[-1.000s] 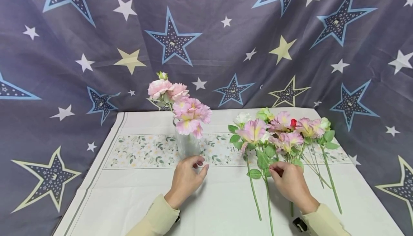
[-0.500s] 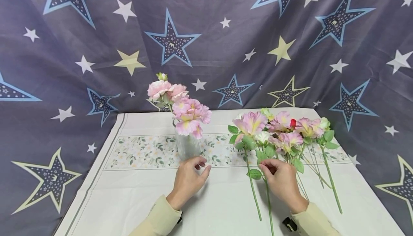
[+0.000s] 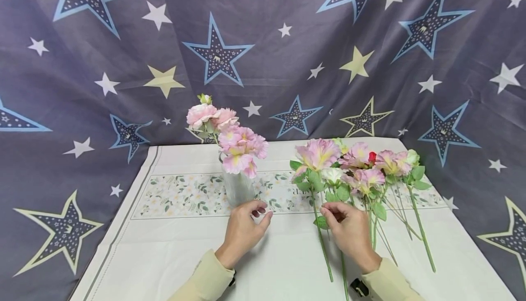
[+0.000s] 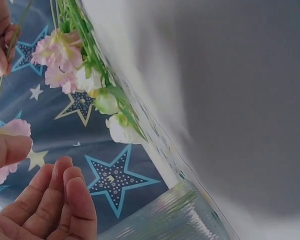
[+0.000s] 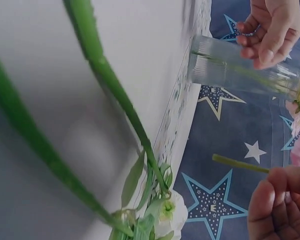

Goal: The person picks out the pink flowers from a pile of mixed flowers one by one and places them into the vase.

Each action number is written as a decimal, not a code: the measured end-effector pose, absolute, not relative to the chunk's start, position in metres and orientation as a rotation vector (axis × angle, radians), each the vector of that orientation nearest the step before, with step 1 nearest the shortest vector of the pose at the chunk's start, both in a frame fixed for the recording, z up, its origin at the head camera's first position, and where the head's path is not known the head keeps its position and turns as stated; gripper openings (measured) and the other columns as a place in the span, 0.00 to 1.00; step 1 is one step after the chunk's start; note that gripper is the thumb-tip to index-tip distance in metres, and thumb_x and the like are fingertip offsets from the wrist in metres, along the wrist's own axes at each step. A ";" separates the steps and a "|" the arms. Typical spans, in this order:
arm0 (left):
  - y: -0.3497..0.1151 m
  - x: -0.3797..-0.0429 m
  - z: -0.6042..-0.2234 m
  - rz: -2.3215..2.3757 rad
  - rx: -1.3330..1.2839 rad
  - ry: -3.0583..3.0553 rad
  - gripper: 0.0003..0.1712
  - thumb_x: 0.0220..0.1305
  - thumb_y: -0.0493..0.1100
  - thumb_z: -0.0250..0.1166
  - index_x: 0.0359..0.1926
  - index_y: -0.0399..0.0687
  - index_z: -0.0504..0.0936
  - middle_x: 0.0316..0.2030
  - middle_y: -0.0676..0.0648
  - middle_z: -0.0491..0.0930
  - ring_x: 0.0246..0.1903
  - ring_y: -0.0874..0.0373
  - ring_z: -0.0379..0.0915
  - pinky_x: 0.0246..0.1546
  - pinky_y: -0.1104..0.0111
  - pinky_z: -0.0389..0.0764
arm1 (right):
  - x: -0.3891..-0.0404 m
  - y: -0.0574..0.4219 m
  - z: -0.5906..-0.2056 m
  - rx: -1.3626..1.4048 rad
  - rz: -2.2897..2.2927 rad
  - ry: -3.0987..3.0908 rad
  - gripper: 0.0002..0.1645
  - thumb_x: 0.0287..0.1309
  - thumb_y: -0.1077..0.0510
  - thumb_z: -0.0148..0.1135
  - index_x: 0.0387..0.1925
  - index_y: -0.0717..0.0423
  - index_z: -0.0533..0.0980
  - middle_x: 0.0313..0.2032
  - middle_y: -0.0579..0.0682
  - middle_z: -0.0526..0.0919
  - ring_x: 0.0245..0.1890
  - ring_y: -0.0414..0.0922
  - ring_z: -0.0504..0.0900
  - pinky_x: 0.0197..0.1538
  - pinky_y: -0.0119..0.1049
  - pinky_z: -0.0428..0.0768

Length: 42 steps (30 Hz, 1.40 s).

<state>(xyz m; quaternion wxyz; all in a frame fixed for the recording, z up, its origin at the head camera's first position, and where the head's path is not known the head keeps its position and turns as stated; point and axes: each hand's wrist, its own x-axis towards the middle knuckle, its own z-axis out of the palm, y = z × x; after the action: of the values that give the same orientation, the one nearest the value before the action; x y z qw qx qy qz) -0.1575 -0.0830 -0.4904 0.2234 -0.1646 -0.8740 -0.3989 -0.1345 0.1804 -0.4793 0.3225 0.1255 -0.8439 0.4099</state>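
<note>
My right hand (image 3: 348,229) pinches the thin green stem (image 5: 237,164) of a pink-and-yellow artificial flower (image 3: 318,152); the stem's cut end sticks out past the fingertips in the right wrist view. My left hand (image 3: 243,229) is just in front of a ribbed clear glass vase (image 3: 238,190), fingers loosely bent, holding nothing. Upright in the vase are pale pink blooms (image 3: 211,116) and a pink-and-yellow flower (image 3: 242,148) leaning right. In the left wrist view, the vase (image 4: 175,217) shows beside my left fingers.
Several loose artificial flowers lie at the right of the table, among them a white rose (image 3: 332,174), a red bud (image 3: 372,157) and a green-white bloom (image 3: 412,157). Beneath runs a white tablecloth (image 3: 164,255) with a floral band. A star-patterned curtain (image 3: 263,77) hangs behind.
My right hand has moved left, and the pink-and-yellow flower it holds has shifted up and slightly left, off the other blooms. My left hand has drifted slightly right; the vase stays put.
</note>
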 end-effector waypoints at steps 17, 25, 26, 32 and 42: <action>-0.064 -0.159 -0.480 -1.291 -0.540 -2.323 0.07 0.55 0.37 0.77 0.36 0.46 0.89 0.27 0.55 0.85 0.26 0.55 0.81 0.27 0.70 0.81 | -0.133 0.154 -0.487 0.363 1.260 -2.115 0.08 0.50 0.72 0.77 0.30 0.60 0.86 0.24 0.46 0.87 0.20 0.34 0.82 0.24 0.23 0.80; -0.052 -0.159 -0.477 -1.379 -0.578 -2.263 0.06 0.58 0.37 0.77 0.37 0.45 0.89 0.27 0.55 0.85 0.26 0.63 0.79 0.25 0.66 0.82 | -0.133 0.143 -0.489 0.438 1.270 -2.069 0.09 0.48 0.74 0.76 0.30 0.62 0.86 0.25 0.49 0.88 0.19 0.33 0.82 0.25 0.24 0.81; -0.051 -0.159 -0.476 -1.395 -0.586 -2.254 0.06 0.58 0.37 0.76 0.37 0.45 0.89 0.28 0.55 0.85 0.26 0.64 0.78 0.25 0.65 0.82 | -0.133 0.142 -0.489 0.447 1.276 -2.065 0.09 0.48 0.74 0.76 0.30 0.62 0.86 0.25 0.49 0.88 0.19 0.33 0.82 0.25 0.24 0.81; -0.044 -0.158 -0.472 -1.459 -0.638 -2.197 0.08 0.60 0.39 0.76 0.40 0.44 0.89 0.29 0.55 0.86 0.28 0.66 0.79 0.26 0.67 0.82 | -0.131 0.134 -0.489 0.473 1.277 -2.061 0.08 0.49 0.73 0.76 0.30 0.61 0.86 0.24 0.48 0.88 0.19 0.33 0.82 0.25 0.24 0.81; -0.038 -0.158 -0.468 -1.468 -0.690 -2.127 0.07 0.60 0.38 0.76 0.39 0.44 0.90 0.29 0.53 0.86 0.27 0.66 0.78 0.26 0.68 0.81 | -0.130 0.127 -0.491 0.458 1.257 -2.073 0.11 0.46 0.74 0.78 0.29 0.59 0.86 0.25 0.46 0.88 0.20 0.32 0.82 0.26 0.23 0.81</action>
<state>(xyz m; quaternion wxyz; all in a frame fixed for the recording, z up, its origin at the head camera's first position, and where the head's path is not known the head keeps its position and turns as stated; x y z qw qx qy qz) -0.1581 -0.0381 -0.4678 0.2312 -0.2510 -0.7736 -0.5339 -0.1295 0.1272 -0.4905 0.3309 0.1754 -0.7927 0.4810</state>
